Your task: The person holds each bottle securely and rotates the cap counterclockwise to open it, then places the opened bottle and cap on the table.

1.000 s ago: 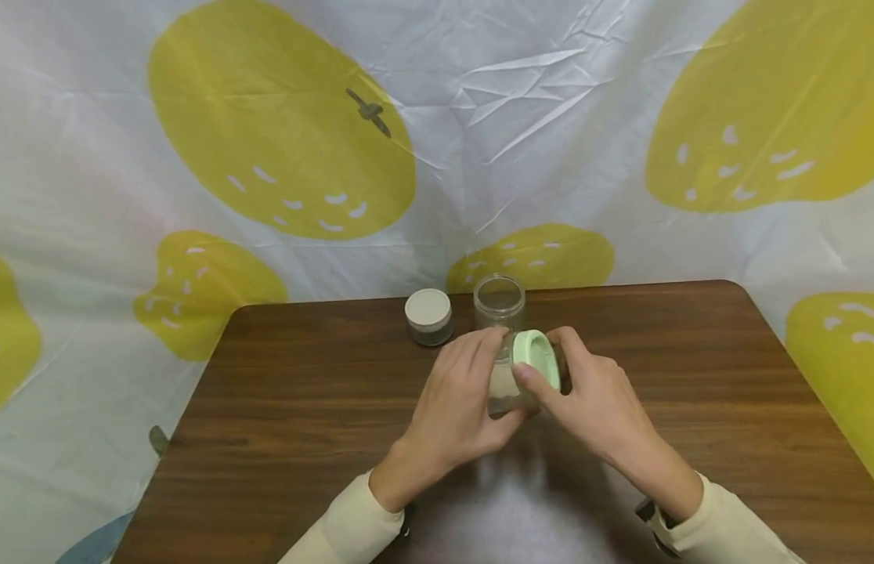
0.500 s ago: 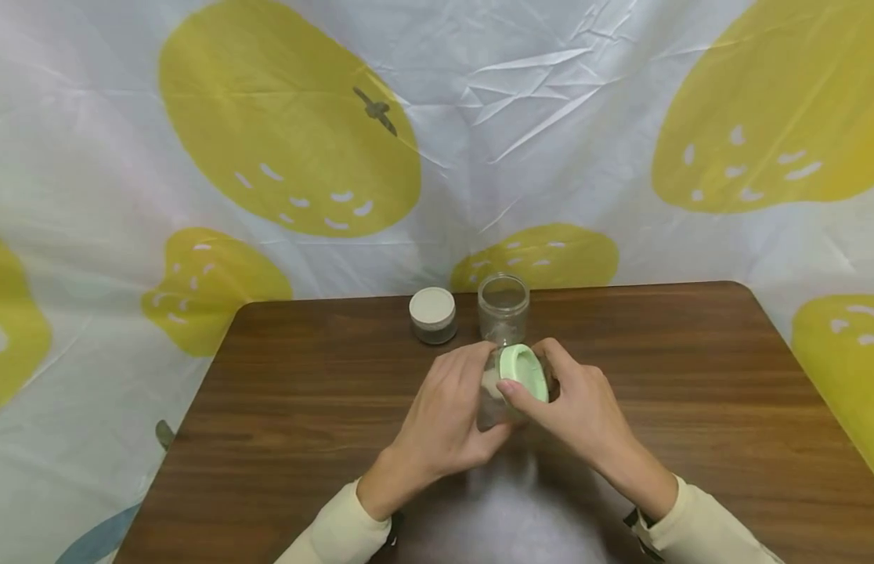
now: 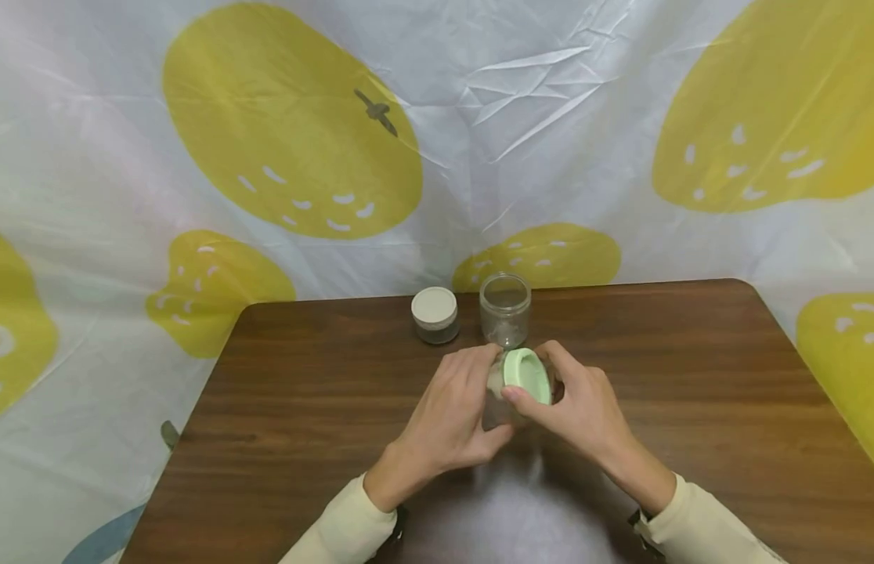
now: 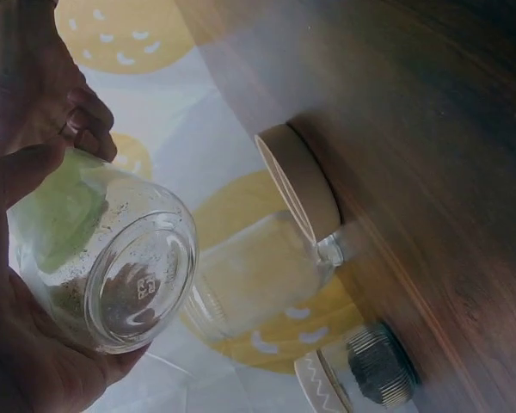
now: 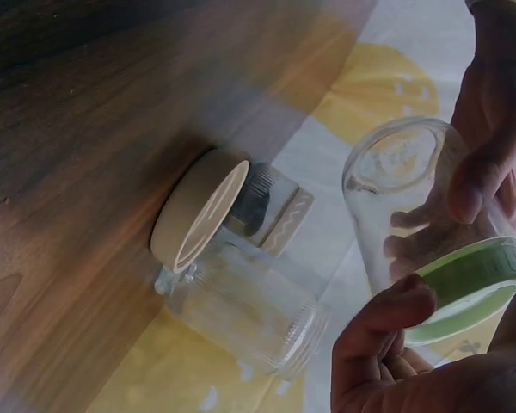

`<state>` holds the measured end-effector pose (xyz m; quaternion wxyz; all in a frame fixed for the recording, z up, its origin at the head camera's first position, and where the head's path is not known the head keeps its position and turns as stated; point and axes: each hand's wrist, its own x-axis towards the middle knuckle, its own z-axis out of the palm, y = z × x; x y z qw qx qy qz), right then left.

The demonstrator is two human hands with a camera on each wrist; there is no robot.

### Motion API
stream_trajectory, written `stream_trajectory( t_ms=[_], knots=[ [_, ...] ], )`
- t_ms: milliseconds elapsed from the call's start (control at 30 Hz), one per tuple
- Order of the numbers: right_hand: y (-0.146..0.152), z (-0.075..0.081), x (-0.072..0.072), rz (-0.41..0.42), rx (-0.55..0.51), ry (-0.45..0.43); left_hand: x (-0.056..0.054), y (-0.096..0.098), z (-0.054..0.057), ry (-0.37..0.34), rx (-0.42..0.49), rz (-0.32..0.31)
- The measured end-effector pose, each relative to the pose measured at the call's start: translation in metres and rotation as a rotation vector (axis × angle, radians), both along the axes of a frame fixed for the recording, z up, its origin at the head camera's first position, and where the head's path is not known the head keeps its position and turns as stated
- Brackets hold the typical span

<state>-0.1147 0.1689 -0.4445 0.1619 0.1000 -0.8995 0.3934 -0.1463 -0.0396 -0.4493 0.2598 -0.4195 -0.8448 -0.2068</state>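
My left hand (image 3: 444,415) grips the body of a clear glass jar (image 4: 146,267), which is tilted on its side above the table. A pale green lid (image 3: 529,377) sits at the jar's mouth, facing right. Fingers and thumb of my right hand (image 3: 585,407) pinch this lid by its rim. Seen through the glass, the jar looks empty apart from small specks or drops. Just beyond the hands stands an open clear jar (image 3: 505,319). Beside that jar's base, a beige lid (image 4: 301,181) shows in both wrist views; the hands hide it in the head view.
A short jar (image 3: 435,313) with an off-white lid and dark contents stands left of the open jar, near the back edge of the brown wooden table (image 3: 317,392). Behind the table hangs a white cloth (image 3: 451,157) with large yellow fruit prints.
Both hands and the green-lidded jar have come slightly left and nearer to me, uncovering more of the open jar. Their grip looks the same. In the last half second they have barely moved.
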Motion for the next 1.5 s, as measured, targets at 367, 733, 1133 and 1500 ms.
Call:
stream_trajectory(
  t_ms=[367,733,1133,1500],
  knots=[
    [0.004,0.002,-0.004,-0.011,0.028,0.044,-0.006,0.004,0.000,0.017,-0.037,0.004],
    [0.007,-0.006,-0.005,0.006,0.019,0.112,-0.009,0.003,-0.005,0.027,-0.058,-0.012],
    [0.012,-0.007,-0.009,0.094,0.064,0.166,-0.008,0.000,-0.006,-0.050,-0.073,-0.031],
    [0.023,-0.005,-0.014,0.211,0.100,0.224,-0.008,0.001,0.001,-0.004,-0.115,-0.021]
  ],
)
